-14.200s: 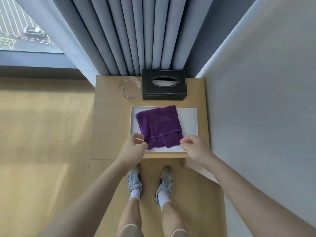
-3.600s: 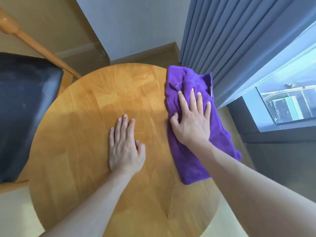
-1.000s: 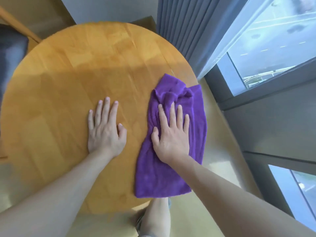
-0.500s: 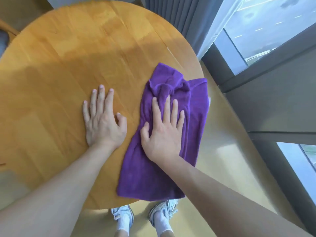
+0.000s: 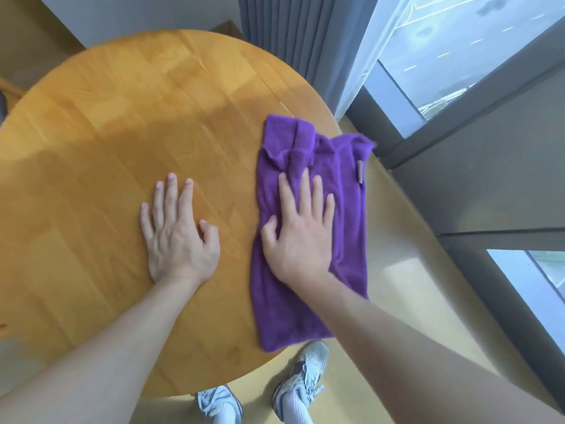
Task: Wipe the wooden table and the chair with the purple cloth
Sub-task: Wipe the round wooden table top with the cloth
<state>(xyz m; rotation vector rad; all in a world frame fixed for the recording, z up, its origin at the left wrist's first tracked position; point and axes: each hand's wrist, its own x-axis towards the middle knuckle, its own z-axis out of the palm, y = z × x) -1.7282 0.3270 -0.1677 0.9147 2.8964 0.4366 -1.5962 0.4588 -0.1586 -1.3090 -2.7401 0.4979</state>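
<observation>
Wiping of the table in hand; chair part not yet begun. Right hand laid flat on the purple cloth, fingers spread, palm pressing down, nothing pinched or clenched. Left hand flat on bare wood just beside the cloth, also spread wide, gripping nothing, judged to be a brace for the body.

Cloth found on the right side of the round top, long and rumpled, bunched into folds at the far end beyond the fingertips. Right edge and near corner hanging past the rim, over the floor. Small tan tag seen near the right edge of the cloth.

Chair barely in view: only a sliver of wooden frame and dark seat at the far left border, too little to judge its state.

Shoes visible below the near rim, close against the table. Curtain and window beyond the far right side.

Most of the top to the left and far side lay outside the cloth's patch. Next move judged to call for a sweep leftward or away across that bare wood, pressure kept even under the palm, overhanging edge drawn back onto the top to avoid a slide off the rim. Left hand likely in the path of such a sweep; shift needed first.
</observation>
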